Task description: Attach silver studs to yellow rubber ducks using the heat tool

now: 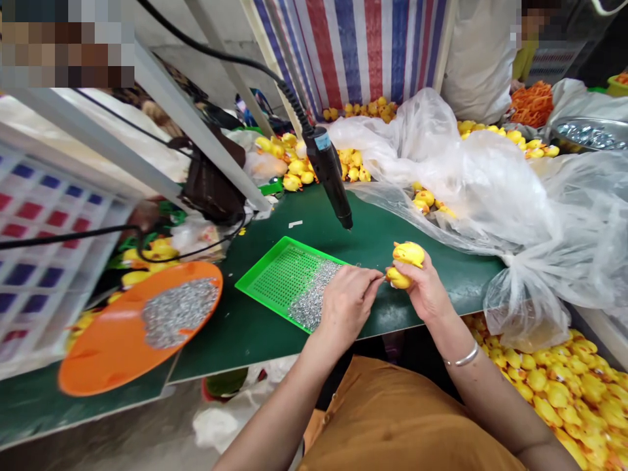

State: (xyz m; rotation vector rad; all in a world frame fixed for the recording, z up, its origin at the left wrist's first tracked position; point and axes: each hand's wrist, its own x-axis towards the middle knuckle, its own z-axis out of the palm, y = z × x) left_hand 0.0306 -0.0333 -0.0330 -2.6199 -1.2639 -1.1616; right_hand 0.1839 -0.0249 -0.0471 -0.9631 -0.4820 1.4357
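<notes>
Left hand (346, 297) pinches its fingertips beside the curled, closed right hand (422, 291).

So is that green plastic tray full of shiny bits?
Partly full: the green plastic tray has tiny silver metal pieces only along its right side.

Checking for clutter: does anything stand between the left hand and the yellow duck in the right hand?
Nothing visible does. The left hand reaches right up to the yellow duck gripped by the right hand. The screwdriver hangs behind it, the green tray lies leftward.
</notes>
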